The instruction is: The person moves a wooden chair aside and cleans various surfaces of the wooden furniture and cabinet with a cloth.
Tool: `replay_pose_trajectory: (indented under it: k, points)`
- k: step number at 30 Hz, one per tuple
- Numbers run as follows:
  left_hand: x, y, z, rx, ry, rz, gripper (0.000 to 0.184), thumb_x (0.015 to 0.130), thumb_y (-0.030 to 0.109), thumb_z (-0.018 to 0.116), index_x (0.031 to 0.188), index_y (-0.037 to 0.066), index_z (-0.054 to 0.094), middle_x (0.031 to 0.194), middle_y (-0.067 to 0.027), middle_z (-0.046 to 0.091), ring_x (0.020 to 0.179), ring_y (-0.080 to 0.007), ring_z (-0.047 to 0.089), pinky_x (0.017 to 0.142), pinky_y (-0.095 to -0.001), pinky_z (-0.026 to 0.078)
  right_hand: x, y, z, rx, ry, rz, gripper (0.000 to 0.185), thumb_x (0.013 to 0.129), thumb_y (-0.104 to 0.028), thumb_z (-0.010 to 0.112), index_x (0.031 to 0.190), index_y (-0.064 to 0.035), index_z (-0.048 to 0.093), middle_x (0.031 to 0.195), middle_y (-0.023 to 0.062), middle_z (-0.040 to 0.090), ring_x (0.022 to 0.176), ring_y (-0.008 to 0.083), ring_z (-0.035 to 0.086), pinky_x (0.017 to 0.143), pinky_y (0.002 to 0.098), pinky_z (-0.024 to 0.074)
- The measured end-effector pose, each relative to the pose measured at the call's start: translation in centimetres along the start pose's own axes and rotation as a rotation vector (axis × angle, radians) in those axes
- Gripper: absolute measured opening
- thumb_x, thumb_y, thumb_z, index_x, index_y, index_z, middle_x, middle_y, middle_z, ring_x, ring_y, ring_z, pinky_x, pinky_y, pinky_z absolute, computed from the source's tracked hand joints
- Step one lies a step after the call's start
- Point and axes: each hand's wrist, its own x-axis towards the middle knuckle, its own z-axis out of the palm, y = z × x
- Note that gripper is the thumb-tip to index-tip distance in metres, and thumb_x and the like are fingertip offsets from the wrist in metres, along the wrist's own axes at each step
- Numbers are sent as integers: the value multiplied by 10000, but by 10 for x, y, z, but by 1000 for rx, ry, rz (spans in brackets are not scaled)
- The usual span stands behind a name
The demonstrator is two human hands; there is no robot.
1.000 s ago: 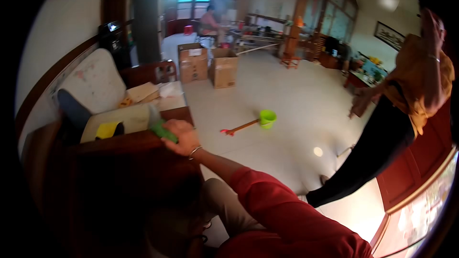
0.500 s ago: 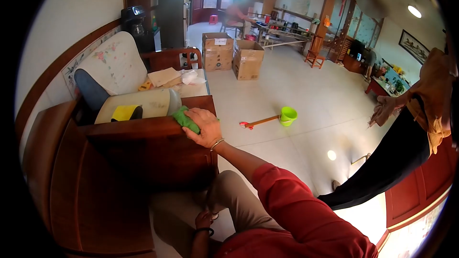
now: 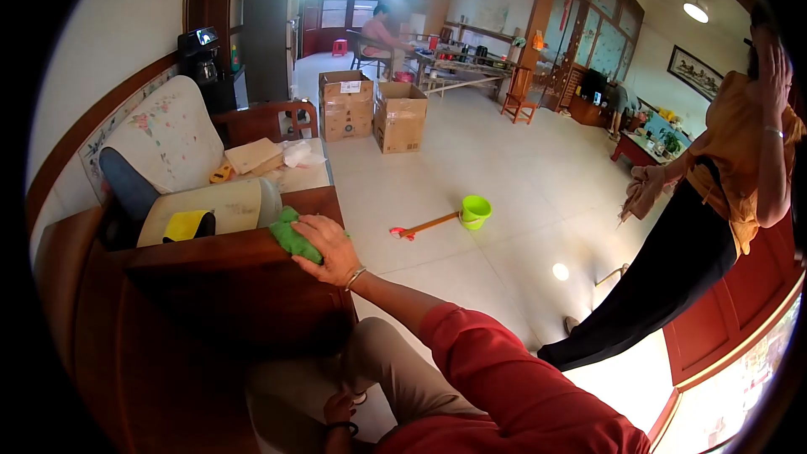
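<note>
My right hand (image 3: pixel 330 248) presses a green cloth (image 3: pixel 294 235) against the top edge of a dark wooden panel (image 3: pixel 227 286), near its right corner. The fingers are curled over the cloth. Low in the view my left hand (image 3: pixel 340 408), with a dark band at the wrist, is by my knees; its fingers are small and shaded, so what they do is unclear. Behind the panel lie a beige padded item (image 3: pixel 227 208) and a yellow and black item (image 3: pixel 189 225).
A green bucket (image 3: pixel 475 212) with a wooden-handled tool (image 3: pixel 433 224) beside it is on the floor. Two cardboard boxes (image 3: pixel 346 109) stand farther back. A person (image 3: pixel 731 160) holding a brown cloth stands at the right; another person (image 3: pixel 382 34) sits at the back.
The view has shifted, and the room has moved left in it since half a second ago. My right hand stays on the green cloth at the panel's edge. The standing person's raised hand remains near the head.
</note>
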Motion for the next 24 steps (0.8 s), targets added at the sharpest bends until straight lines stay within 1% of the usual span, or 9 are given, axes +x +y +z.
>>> replay_pose_trajectory:
  k: [5,7,10,11,13,14,16,18,24]
  points:
    - [-6,0,2,-34,-5,-11,257,800,103,628,1054,71,614,882,-74,624,740,-185,611,573,-320,513,-14,3,-4,64,-6,62,591,715,-196,697,1241,-69,458,1244,165,450,1133,357,443,958,411,382]
    - [-7,-1,2,-13,2,-3,256,797,107,631,1050,70,613,881,-74,623,742,-185,610,576,-322,513,-25,8,-2,144,25,134,640,707,-166,693,1275,-53,419,1255,189,433,1159,380,414,990,426,342]
    - [7,-11,-1,-1,-13,-5,240,800,123,631,1034,73,616,880,-72,624,746,-176,609,573,-310,512,-38,15,0,189,39,151,667,707,-142,689,1294,-40,391,1276,208,416,1187,388,393,1003,424,329]
    - [20,-21,-2,129,-88,186,235,800,131,632,1028,76,617,878,-66,624,749,-167,607,574,-302,512,-41,19,2,208,33,164,667,707,-142,689,1294,-40,391,1276,208,416,1187,388,393,1003,424,329]
    - [20,-38,-11,115,-143,154,234,802,150,637,1025,80,617,876,-53,625,756,-150,604,577,-289,511,-46,24,12,114,77,151,672,712,-147,684,1303,-41,383,1290,218,404,1210,391,377,1008,415,328]
    - [16,-22,-5,-43,-124,-44,240,803,162,640,1027,81,616,876,-47,626,760,-142,603,579,-284,510,-47,24,15,126,76,165,670,714,-150,682,1303,-41,382,1293,221,402,1212,391,379,1009,412,331]
    - [-17,8,5,24,-40,42,253,809,178,644,1040,80,613,878,-43,625,768,-140,602,600,-285,510,-47,23,14,132,82,176,666,719,-157,680,1304,-43,382,1293,224,406,1208,390,389,1007,409,336]
    - [-25,20,7,3,-22,37,255,813,180,643,1045,79,611,884,-45,625,776,-142,604,612,-285,510,-48,24,15,138,99,182,666,719,-164,682,1301,-39,384,1284,224,420,1198,391,404,1004,411,341]
    - [-27,17,1,-12,-27,12,249,822,137,634,1062,72,616,963,-58,628,837,-178,608,667,-316,515,-58,24,19,176,127,250,671,735,-153,680,1307,-25,354,1287,207,422,1202,379,404,1000,402,344]
